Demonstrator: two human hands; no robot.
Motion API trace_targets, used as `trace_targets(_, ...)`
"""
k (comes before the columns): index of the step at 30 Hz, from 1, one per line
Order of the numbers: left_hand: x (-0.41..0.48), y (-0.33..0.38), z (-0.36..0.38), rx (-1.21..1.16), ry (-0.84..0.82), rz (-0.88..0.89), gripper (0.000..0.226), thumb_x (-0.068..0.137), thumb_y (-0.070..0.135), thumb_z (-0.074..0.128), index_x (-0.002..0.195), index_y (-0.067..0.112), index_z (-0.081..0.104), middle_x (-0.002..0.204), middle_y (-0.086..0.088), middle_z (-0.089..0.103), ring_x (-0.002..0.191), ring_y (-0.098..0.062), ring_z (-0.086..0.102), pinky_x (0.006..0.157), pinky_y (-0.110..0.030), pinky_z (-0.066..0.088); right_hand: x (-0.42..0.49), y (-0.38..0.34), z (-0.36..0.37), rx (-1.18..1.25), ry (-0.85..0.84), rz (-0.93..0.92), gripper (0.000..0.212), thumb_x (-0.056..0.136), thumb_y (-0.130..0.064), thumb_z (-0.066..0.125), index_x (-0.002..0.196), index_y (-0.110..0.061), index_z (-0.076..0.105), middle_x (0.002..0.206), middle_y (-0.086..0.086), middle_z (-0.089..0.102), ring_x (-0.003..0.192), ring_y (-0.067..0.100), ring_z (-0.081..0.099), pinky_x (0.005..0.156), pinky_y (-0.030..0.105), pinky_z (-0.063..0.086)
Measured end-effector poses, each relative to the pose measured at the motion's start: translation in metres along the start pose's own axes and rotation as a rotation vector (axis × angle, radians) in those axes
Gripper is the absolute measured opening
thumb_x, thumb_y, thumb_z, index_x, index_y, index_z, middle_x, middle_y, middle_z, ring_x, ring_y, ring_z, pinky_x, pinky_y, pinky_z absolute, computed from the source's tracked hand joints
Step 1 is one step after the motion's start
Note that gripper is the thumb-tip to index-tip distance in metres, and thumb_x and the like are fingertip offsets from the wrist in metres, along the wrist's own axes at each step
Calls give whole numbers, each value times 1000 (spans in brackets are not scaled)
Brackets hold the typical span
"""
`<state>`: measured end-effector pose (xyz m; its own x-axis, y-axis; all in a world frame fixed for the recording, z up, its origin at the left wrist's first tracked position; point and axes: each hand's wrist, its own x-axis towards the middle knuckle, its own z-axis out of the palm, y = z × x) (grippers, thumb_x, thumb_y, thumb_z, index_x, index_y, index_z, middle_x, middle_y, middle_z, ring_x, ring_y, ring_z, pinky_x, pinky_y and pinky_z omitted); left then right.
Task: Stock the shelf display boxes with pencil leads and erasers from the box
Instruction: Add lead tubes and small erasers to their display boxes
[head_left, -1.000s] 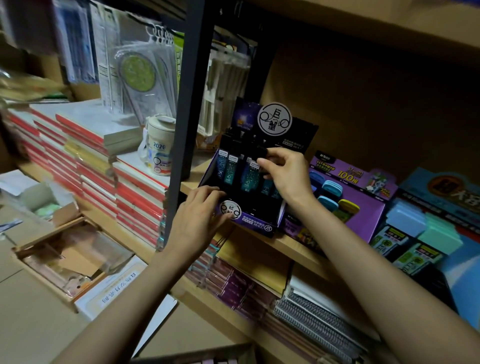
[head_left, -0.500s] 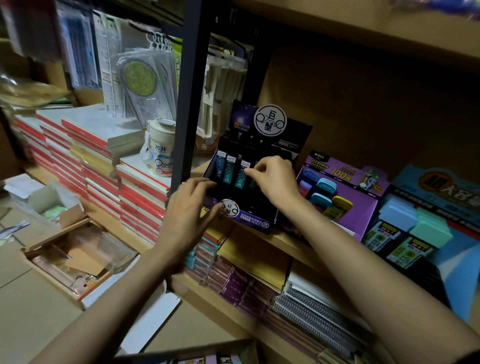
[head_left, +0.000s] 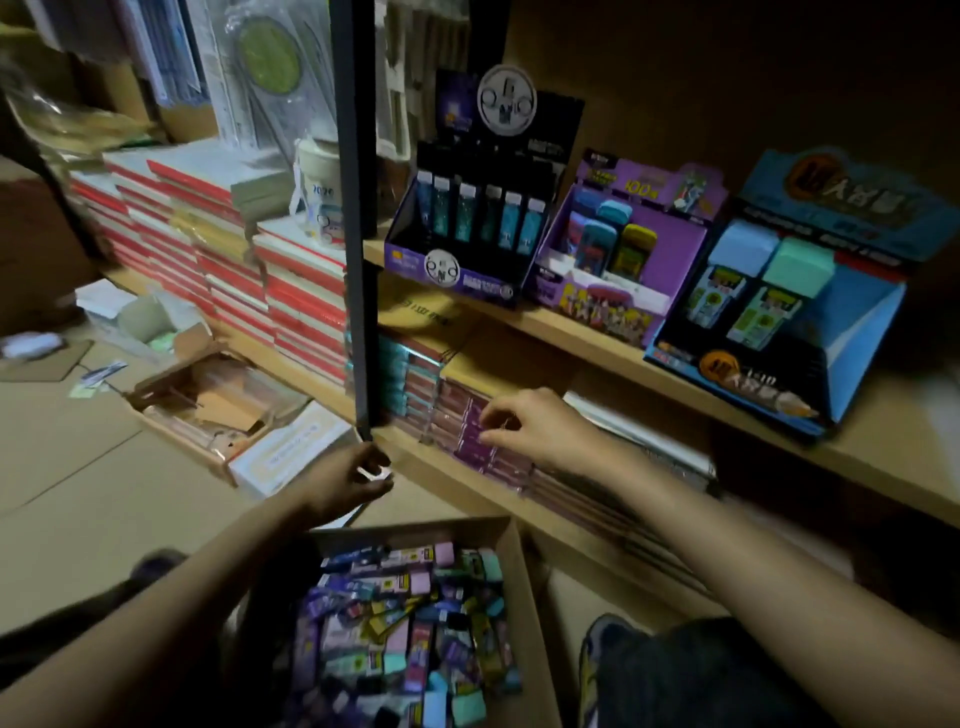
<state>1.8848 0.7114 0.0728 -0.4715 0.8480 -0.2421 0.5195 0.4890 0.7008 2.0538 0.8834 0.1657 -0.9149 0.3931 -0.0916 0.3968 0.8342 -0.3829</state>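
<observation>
On the upper shelf stands a dark lead display box (head_left: 470, 283) with a row of teal lead cases (head_left: 483, 218). To its right are a purple eraser display (head_left: 592, 306) and a blue eraser display (head_left: 862, 332), each part filled. A cardboard box (head_left: 525, 587) at the bottom holds several mixed lead packs and erasers (head_left: 410, 623). My left hand (head_left: 345, 480) hovers above the box's far edge, fingers loosely curled, holding nothing. My right hand (head_left: 527, 426) hangs in front of the lower shelf, fingers relaxed, with nothing in it.
A black shelf post (head_left: 356, 223) rises just left of the lead display. Stacked red notebooks (head_left: 291, 291) fill the left shelf. Purple packs (head_left: 472, 441) and spiral pads line the lower shelf. An open carton (head_left: 208, 400) lies on the floor at left. My knee (head_left: 691, 675) is beside the box.
Both hands have left the lead display and dropped down toward the cardboard box. The view has tilted down, bringing the box of leads and erasers into sight.
</observation>
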Motion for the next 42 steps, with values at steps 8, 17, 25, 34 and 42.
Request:
trace_targets(8, -47, -88, 142, -225, 32, -282, 37, 84, 1, 66, 116, -12, 52, 114, -23, 59, 102, -31, 60, 77, -25, 45, -49, 44, 146, 156, -266, 258, 26, 87, -22, 65, 110, -9, 65, 110, 8, 66, 100, 20, 61, 84, 29, 47)
trace_targets(17, -42, -152, 182, -7, 95, -237, 48, 80, 11, 72, 123, -1, 55, 124, -24, 53, 115, -38, 51, 94, -36, 37, -40, 81, 248, 484, -313, 607, 40, 90, -12, 62, 127, -3, 51, 125, 15, 55, 114, 26, 54, 89, 30, 44)
trace_targets(25, 17, -195, 169, 229, 58, -196, 80, 81, 31, 71, 146, 7, 30, 148, -16, 34, 132, -34, 37, 109, -44, 32, 7, 73, 313, 862, 3, 989, 44, 88, -13, 65, 127, -1, 48, 123, 17, 58, 113, 29, 55, 85, 27, 42)
trace_targets(34, 12, -206, 182, 373, 121, -128, 66, 87, 40, 63, 143, 15, 40, 137, -19, 44, 121, -37, 44, 98, -47, 37, 39, 41, 355, 1083, 195, 1218, 70, 82, -43, 68, 135, -16, 29, 143, 13, 36, 127, 33, 42, 106, 50, 37)
trace_targets(42, 10, -204, 184, 391, 101, -55, 54, 85, 37, 66, 134, 21, 50, 133, -14, 47, 110, -35, 48, 86, -44, 42, 59, 23, 364, 1279, 517, 1456, 59, 80, -16, 74, 126, -16, 37, 137, 14, 43, 120, 34, 46, 93, 42, 41)
